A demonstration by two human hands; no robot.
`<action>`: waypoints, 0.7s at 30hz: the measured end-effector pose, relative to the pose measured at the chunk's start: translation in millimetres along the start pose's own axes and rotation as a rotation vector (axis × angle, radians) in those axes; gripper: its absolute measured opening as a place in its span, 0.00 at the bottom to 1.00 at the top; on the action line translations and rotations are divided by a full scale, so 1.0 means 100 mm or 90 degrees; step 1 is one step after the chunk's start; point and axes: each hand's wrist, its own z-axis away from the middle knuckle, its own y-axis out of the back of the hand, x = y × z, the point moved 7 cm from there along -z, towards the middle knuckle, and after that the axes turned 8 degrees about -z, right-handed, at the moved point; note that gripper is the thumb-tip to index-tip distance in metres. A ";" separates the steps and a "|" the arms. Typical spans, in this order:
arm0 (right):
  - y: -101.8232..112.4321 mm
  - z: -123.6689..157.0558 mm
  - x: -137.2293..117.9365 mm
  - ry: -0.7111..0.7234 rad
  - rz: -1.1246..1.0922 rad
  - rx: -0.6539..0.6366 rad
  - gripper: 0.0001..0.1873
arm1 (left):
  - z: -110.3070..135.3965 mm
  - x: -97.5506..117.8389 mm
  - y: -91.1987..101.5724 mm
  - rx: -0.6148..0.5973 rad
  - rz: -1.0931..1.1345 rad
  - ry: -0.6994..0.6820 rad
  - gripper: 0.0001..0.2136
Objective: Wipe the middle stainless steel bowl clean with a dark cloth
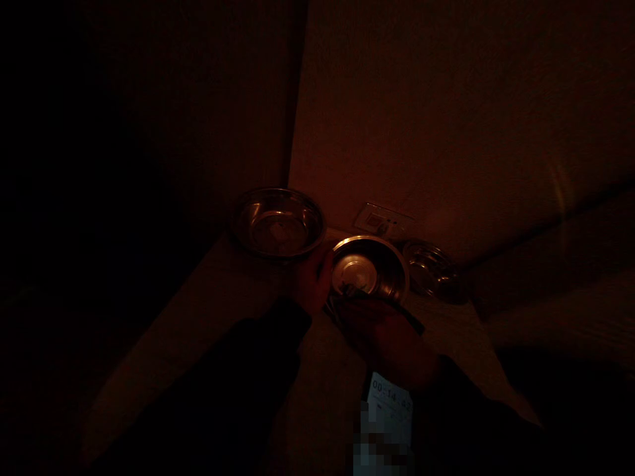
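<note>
A: What stands left of the deep, round, shiny metal bowl point(391, 261)?

B: A wide, shallow, shiny metal dish point(280, 241), a little behind the bowl, with a ringed base and warm glints on its wall. There is a paler patch on its floor; I can't tell whether that's a reflection.

A: And the bowl itself?

B: It is upright on the pale table point(188, 344), its rim glowing orange along the far edge. The base shines as a pale disc, with something small and dark at its near side, too dim to name.

A: Behind and right of it?

B: Just behind, a pale rectangular wall plate point(374, 215). To the right, a low, ridged, shiny metal dish point(434, 268).

A: Now the hands.

B: The left hand point(313, 281) is at the bowl's left side, its arm reaching up from the lower left in a dark sleeve. The fingers curve toward the rim; I can't tell how firmly they grip.

A: The right hand point(384, 334)?

B: Stretched across the bowl's near rim, back uppermost, fingers pointing left. A dark, thin thing point(415, 321) shows along its far edge; whether the fingers hold it, I can't tell. Nearer than the bowl, beneath the wrist, a lit rectangular screen point(391, 398) displays digits starting "00:14".
</note>
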 end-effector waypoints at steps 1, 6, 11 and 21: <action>-0.02 -0.04 -0.02 -0.006 -0.011 0.003 0.16 | 0.00 -0.01 0.00 0.002 -0.005 0.008 0.15; -0.05 -0.17 -0.05 -0.027 -0.035 0.020 0.15 | 0.00 -0.03 0.02 0.024 -0.008 0.022 0.15; -0.04 -0.12 -0.02 -0.032 -0.022 0.040 0.15 | 0.01 -0.03 0.01 0.029 -0.009 0.032 0.16; -0.04 -0.05 0.07 0.003 0.053 -0.007 0.12 | -0.02 -0.09 -0.08 -0.001 0.047 0.157 0.17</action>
